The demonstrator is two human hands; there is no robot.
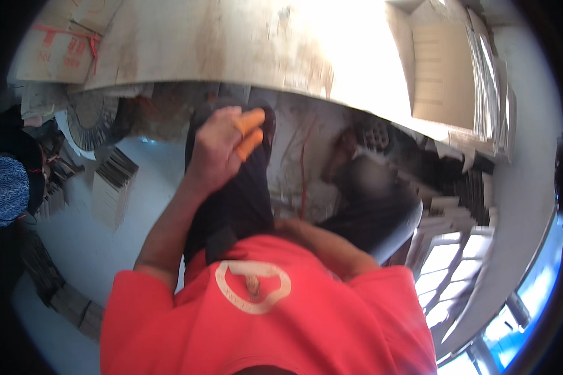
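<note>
My left hand (219,147) is over my dark-trousered left leg (231,200), below the near edge of the table. Orange finger covers (250,133) sit on two of its fingers, which are slightly apart, and I see nothing held in it. My right forearm (331,247) bends inward across my lap. Its hand ends near the hem of my red shirt (263,337), and the fingers there are hidden.
A pale wooden table (231,44) spans the top, with a cardboard stack (447,75) at right and printed cardboard (59,47) at left. A fan-like round grille (93,119), a cardboard bundle (114,187) and blue patterned cloth (6,186) are on the left.
</note>
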